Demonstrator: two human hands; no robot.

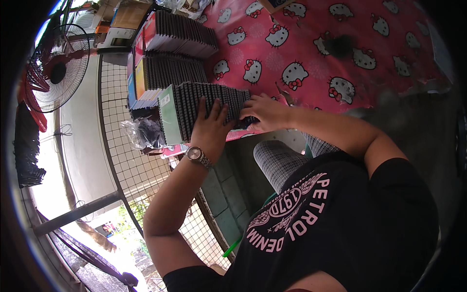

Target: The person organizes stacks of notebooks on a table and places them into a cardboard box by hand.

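Observation:
A row of spiral notebooks [209, 104] stands on the near left part of the table, dark coil bindings facing up and a pale green cover [169, 113] at its left end. My left hand [210, 127], with a metal watch at the wrist, lies over the coils with its fingers spread. At the row's right end my right hand [262, 113] is bent around the last notebooks, fingertips and thumb against them. What lies under its palm is hidden.
Two more rows of spiral notebooks [172, 68] stand behind. A clear plastic bag [143, 132] lies left of the near row. Pink patterned cloth [272, 58] covers the table. A fan [58, 73] and a wire grid [116, 107] are at left.

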